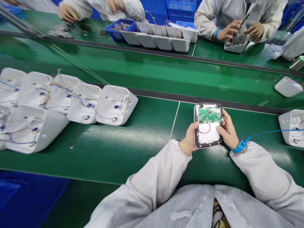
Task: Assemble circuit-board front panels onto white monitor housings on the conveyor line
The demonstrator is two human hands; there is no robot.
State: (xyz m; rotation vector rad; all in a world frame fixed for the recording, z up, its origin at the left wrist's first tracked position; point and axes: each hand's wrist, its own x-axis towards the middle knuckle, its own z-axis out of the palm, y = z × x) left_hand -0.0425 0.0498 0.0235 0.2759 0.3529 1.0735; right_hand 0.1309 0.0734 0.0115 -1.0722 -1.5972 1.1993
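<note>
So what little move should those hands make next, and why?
Perhaps the right hand could gently press the green circuit board to check its seating: its thumb lies just below the board, while the left hand grips the black-rimmed panel.

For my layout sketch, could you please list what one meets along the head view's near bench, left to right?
White housings, pale line, left hand, dark-framed panel, right hand, blue wrist strap, another white housing.

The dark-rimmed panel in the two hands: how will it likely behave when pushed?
The panel seems stiff, given its even, unbent rim. Its exposed green circuit board is probably fragile, and the thin red wire, curving loosely, is likely floppy.
</note>
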